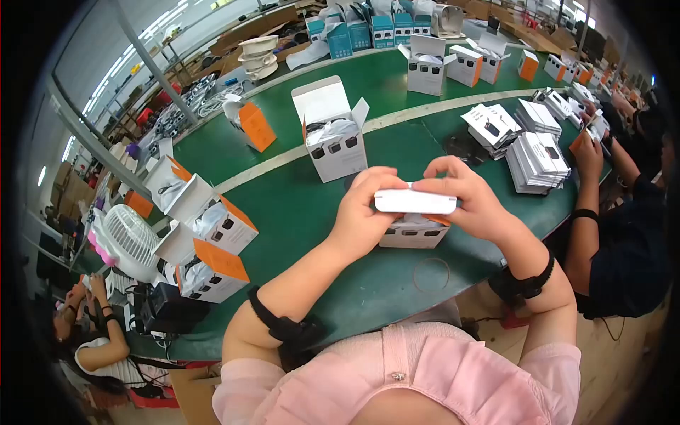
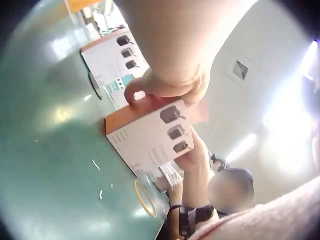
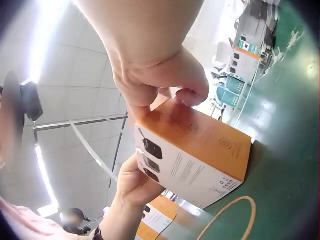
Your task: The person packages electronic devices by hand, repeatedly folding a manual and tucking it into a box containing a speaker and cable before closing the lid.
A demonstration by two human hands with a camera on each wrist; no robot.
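A small white box with orange sides and printed pictures of dark devices stands upright on the green table in front of me. At its top, the white lid flap with rounded corners faces me. My left hand grips the flap's left end with bent fingers. At the other end my right hand holds it, fingers curled over the top. In the right wrist view, fingertips lie right at the top edge of the orange side. The left wrist view shows the box's printed front.
An open box with a bagged item stands beyond my hands. More open boxes and a white fan are at left. Stacked booklets lie at right. A rubber band lies near the table edge. People work on both sides.
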